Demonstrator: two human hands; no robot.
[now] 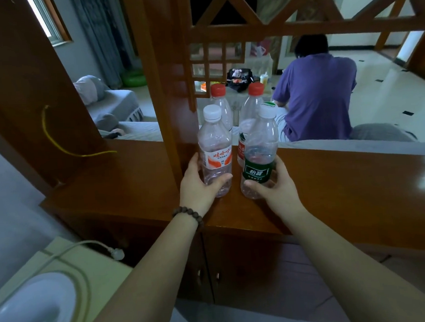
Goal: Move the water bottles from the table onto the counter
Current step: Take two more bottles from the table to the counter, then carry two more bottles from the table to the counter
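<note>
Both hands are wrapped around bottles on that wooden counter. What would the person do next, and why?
Probably let go of both. The left hand grips the orange-label bottle and the right hand the green-label bottle; both seem to stand upright on the counter, in front of two red-capped bottles.

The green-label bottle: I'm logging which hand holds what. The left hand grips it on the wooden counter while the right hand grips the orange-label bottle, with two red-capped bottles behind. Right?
Not quite: the hands are swapped. In the head view the right hand grips the green-label bottle and the left hand grips the orange-label bottle. Both stand on the wooden counter, two red-capped bottles behind.
</note>
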